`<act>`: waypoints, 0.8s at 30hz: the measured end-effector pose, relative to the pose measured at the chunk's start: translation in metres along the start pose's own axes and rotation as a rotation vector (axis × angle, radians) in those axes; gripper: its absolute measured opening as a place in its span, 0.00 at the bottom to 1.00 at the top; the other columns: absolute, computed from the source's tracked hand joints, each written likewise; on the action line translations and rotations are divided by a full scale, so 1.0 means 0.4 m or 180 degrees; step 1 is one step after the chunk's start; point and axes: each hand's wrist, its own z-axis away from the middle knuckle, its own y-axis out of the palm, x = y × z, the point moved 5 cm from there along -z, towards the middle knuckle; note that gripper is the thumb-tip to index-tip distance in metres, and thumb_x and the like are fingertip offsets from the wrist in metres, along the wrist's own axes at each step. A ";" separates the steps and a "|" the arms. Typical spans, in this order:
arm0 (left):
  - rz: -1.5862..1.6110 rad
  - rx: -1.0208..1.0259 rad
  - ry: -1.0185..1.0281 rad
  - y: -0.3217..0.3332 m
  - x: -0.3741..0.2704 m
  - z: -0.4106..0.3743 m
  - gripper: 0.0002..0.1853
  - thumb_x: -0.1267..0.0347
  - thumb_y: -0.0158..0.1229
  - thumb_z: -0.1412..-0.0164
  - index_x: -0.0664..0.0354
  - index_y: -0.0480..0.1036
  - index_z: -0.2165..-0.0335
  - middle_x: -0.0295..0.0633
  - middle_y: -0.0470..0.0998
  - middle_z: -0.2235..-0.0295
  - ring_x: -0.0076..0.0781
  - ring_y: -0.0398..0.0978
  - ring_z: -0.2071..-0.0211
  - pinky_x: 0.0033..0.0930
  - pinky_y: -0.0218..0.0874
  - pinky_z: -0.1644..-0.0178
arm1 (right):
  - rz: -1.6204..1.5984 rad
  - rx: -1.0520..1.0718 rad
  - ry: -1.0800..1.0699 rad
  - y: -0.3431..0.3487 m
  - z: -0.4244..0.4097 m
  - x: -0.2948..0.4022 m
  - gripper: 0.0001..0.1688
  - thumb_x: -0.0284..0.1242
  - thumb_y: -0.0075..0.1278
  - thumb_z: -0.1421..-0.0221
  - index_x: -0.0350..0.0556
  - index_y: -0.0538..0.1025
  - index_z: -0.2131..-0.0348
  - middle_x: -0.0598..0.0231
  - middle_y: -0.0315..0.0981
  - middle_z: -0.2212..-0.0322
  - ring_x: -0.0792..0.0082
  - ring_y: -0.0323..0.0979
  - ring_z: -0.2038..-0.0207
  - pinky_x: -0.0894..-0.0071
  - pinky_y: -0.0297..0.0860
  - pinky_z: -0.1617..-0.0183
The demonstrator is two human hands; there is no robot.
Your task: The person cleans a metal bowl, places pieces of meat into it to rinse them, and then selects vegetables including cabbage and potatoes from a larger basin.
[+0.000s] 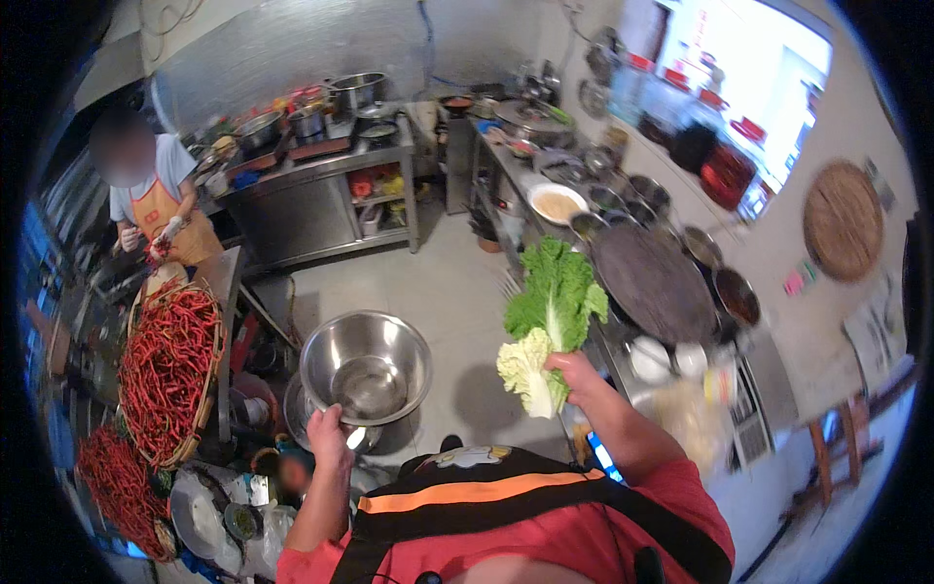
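My left hand [328, 438] grips the near rim of a wide stainless steel bowl [368, 390], which is held out over the floor with nothing in it. In my right hand [574, 376] are leafy greens gathered at their stems. One is a large bright green leaf [556, 288] pointing away from me; the other is a pale yellow-white cabbage leaf [529, 365] hanging on the left side of the grip. Right of these leaves runs a steel counter, bearing a large round dark chopping board [653, 281].
A wicker basket heaped with red chillies [171, 372] stands at left, beside an aproned person [157, 197] handling chillies. Pots line a steel cabinet [292, 212] at the back. The right counter holds a white dish of pale food [557, 203], seasoning pots [735, 292] and white bowls [649, 359].
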 end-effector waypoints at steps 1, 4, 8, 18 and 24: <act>-0.0007 -0.0073 -0.0082 0.028 0.011 -0.042 0.02 0.72 0.47 0.52 0.59 0.63 0.75 0.34 0.68 0.80 0.22 0.66 0.80 0.24 0.62 0.78 | 0.0036 -0.0020 0.0089 -0.008 -0.051 0.018 0.24 0.19 0.40 0.64 0.32 0.65 0.61 0.54 0.68 0.67 0.59 0.70 0.67 0.62 0.68 0.62; 0.0003 -0.0141 -0.0059 0.116 -0.041 -0.207 0.02 0.72 0.47 0.51 0.58 0.65 0.75 0.32 0.69 0.80 0.19 0.66 0.82 0.22 0.58 0.80 | -0.0021 0.0210 0.0268 0.042 -0.233 0.134 0.23 0.18 0.41 0.65 0.30 0.65 0.62 0.53 0.68 0.68 0.58 0.70 0.67 0.61 0.68 0.62; 0.0082 -0.0303 0.0242 0.268 -0.124 -0.395 0.02 0.72 0.48 0.51 0.59 0.65 0.76 0.32 0.67 0.83 0.20 0.63 0.85 0.23 0.59 0.80 | 0.0158 0.0440 0.0161 0.033 -0.526 0.269 0.23 0.18 0.41 0.65 0.29 0.65 0.62 0.50 0.69 0.69 0.57 0.71 0.69 0.60 0.69 0.64; 0.0538 -0.0704 0.0315 0.498 -0.141 -0.831 0.05 0.70 0.46 0.51 0.61 0.64 0.76 0.39 0.69 0.77 0.28 0.67 0.79 0.29 0.60 0.77 | 0.1032 0.0608 0.0148 0.024 -1.227 0.617 0.16 0.19 0.45 0.68 0.28 0.68 0.71 0.55 0.69 0.76 0.62 0.70 0.74 0.68 0.67 0.69; 0.0306 -0.0741 0.0428 0.616 -0.206 -1.077 0.05 0.69 0.46 0.50 0.60 0.63 0.77 0.37 0.68 0.78 0.26 0.67 0.80 0.30 0.59 0.78 | 0.0929 0.0436 0.0096 -0.082 -1.674 0.751 0.12 0.20 0.46 0.68 0.29 0.70 0.75 0.56 0.69 0.79 0.63 0.70 0.77 0.65 0.68 0.73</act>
